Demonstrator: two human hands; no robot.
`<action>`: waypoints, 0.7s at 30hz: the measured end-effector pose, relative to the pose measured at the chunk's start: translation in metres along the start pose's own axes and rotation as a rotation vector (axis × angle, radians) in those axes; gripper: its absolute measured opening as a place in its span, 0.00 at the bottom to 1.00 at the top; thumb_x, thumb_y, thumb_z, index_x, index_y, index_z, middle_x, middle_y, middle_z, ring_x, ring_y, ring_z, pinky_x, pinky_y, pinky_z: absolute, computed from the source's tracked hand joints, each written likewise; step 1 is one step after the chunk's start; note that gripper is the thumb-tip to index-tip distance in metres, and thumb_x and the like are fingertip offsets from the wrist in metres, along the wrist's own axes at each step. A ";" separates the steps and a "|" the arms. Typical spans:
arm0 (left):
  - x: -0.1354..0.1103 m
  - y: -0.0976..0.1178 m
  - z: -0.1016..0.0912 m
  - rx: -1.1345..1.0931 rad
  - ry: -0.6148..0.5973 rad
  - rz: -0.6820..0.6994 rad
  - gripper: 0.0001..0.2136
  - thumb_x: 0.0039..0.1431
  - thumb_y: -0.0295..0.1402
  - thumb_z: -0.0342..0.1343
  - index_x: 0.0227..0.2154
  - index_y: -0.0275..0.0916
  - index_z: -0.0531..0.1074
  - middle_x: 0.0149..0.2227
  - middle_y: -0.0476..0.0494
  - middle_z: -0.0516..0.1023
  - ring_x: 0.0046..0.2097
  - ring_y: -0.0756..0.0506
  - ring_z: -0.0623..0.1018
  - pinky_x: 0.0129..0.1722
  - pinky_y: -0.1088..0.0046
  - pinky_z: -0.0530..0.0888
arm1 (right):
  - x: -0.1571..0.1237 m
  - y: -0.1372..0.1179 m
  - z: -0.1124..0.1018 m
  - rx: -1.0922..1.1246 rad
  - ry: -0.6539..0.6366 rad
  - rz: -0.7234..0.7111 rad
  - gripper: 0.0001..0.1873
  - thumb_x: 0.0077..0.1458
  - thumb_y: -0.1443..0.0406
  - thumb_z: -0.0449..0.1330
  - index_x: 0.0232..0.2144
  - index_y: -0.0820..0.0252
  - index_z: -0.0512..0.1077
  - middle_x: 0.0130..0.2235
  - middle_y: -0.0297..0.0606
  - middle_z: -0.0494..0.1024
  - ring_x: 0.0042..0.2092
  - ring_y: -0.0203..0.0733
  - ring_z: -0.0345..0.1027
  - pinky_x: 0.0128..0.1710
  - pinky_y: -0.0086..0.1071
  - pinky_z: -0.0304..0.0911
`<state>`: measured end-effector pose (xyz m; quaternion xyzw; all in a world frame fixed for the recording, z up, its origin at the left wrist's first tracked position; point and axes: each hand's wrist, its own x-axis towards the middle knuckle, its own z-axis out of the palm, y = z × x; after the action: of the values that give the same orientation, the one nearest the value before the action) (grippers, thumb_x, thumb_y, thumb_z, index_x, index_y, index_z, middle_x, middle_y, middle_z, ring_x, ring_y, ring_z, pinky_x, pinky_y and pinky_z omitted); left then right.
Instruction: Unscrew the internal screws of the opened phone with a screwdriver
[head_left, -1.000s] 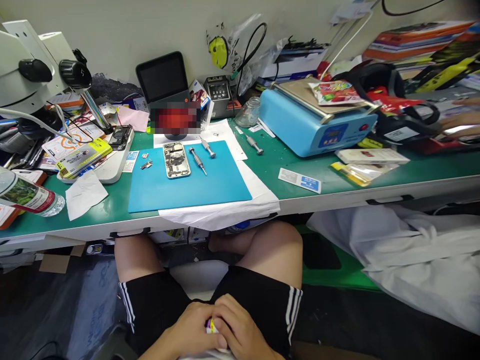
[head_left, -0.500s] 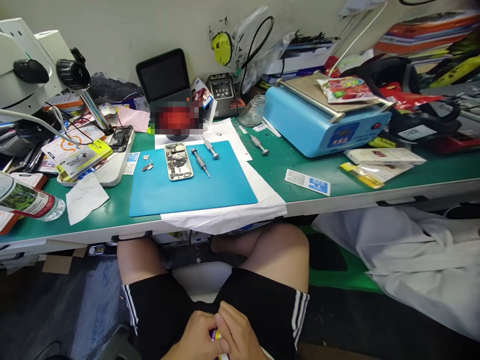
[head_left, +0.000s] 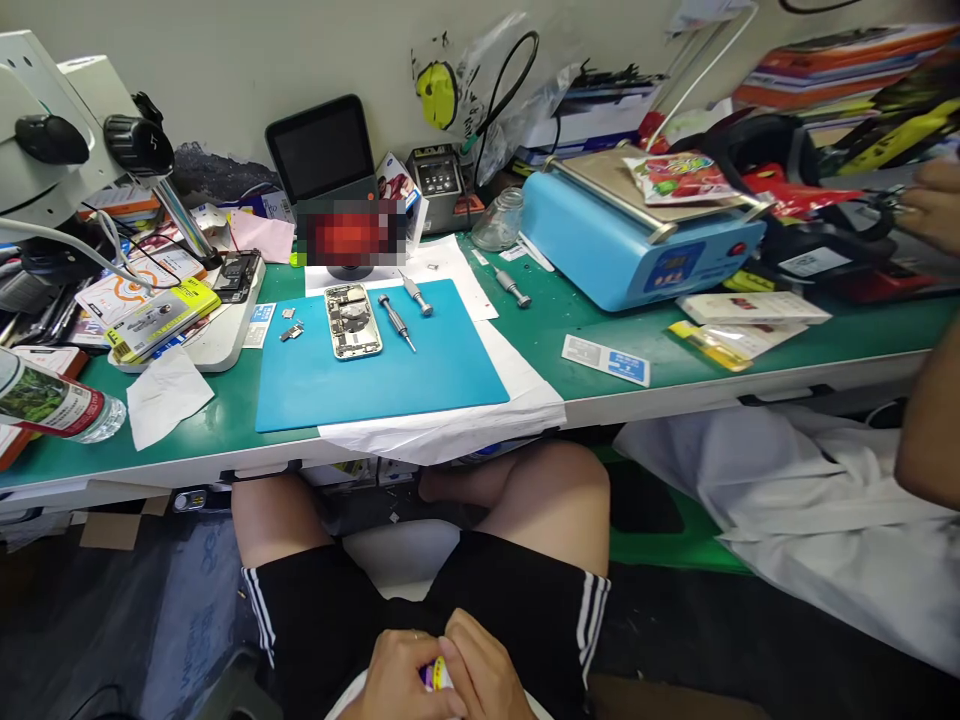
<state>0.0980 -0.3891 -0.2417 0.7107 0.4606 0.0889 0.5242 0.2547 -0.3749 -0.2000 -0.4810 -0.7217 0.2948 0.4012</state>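
Low in the view, above my lap, my left hand (head_left: 401, 675) and my right hand (head_left: 484, 665) are closed together. Between them shows part of a small purple, yellow and white item (head_left: 436, 674); its kind is hidden by my fingers. On the bench in front, a blue mat (head_left: 390, 385) bears an opened phone (head_left: 352, 322) with its inner parts bare. A screwdriver (head_left: 396, 322) lies just right of the phone, and a second screwdriver (head_left: 417, 296) sits behind it. Small metal parts (head_left: 292, 331) rest left of the phone.
A microscope (head_left: 45, 140) and a water bottle (head_left: 60, 400) stand at left. At right are a blue heating-plate machine (head_left: 600, 240), a glass jar (head_left: 499, 222) and another screwdriver (head_left: 512, 287). A co-worker's hand (head_left: 934, 205) and arm (head_left: 930, 430) reach in at far right.
A co-worker's hand and arm have come into view at the right edge. The bench has shifted slightly left in the picture. My hands stay together around the small item.
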 end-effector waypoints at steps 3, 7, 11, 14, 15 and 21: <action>0.000 0.016 -0.025 -0.025 0.140 0.004 0.16 0.71 0.44 0.51 0.48 0.36 0.75 0.45 0.41 0.78 0.43 0.43 0.79 0.47 0.61 0.78 | 0.009 -0.004 -0.007 0.025 -0.031 0.120 0.13 0.69 0.66 0.48 0.32 0.56 0.68 0.31 0.36 0.72 0.33 0.38 0.70 0.32 0.31 0.69; 0.003 0.040 -0.067 -0.060 0.257 0.033 0.25 0.71 0.51 0.44 0.58 0.37 0.69 0.51 0.35 0.77 0.50 0.39 0.77 0.51 0.60 0.76 | 0.020 -0.004 -0.022 0.205 -0.186 0.258 0.22 0.66 0.55 0.56 0.58 0.55 0.69 0.57 0.48 0.75 0.57 0.48 0.73 0.57 0.41 0.72; 0.011 0.064 -0.105 -0.058 0.272 0.062 0.25 0.65 0.49 0.57 0.59 0.41 0.69 0.53 0.38 0.76 0.53 0.40 0.76 0.55 0.61 0.73 | 0.033 0.000 -0.036 0.412 -0.294 0.373 0.29 0.67 0.52 0.53 0.66 0.54 0.63 0.67 0.48 0.67 0.68 0.51 0.62 0.69 0.50 0.59; 0.016 0.082 -0.126 -0.034 0.312 0.075 0.23 0.60 0.47 0.63 0.54 0.42 0.73 0.51 0.40 0.78 0.51 0.40 0.77 0.54 0.62 0.72 | 0.047 -0.003 -0.043 0.497 -0.287 0.405 0.30 0.68 0.50 0.51 0.67 0.53 0.61 0.69 0.46 0.64 0.69 0.51 0.60 0.70 0.51 0.56; 0.018 0.087 -0.130 -0.025 0.329 0.078 0.23 0.60 0.47 0.63 0.54 0.42 0.73 0.50 0.40 0.79 0.50 0.40 0.77 0.53 0.62 0.73 | 0.051 -0.005 -0.044 0.527 -0.278 0.415 0.30 0.68 0.50 0.50 0.67 0.52 0.61 0.69 0.46 0.64 0.69 0.51 0.60 0.69 0.51 0.57; 0.024 0.103 -0.138 0.045 0.376 0.120 0.27 0.58 0.51 0.64 0.56 0.43 0.71 0.49 0.40 0.79 0.47 0.40 0.77 0.50 0.61 0.74 | 0.067 -0.015 -0.051 0.635 -0.226 0.452 0.35 0.66 0.46 0.52 0.68 0.54 0.58 0.67 0.48 0.67 0.64 0.52 0.68 0.63 0.48 0.67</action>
<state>0.0853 -0.2824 -0.1047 0.7195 0.5090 0.2406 0.4067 0.2777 -0.3160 -0.1425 -0.4445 -0.5102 0.6348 0.3730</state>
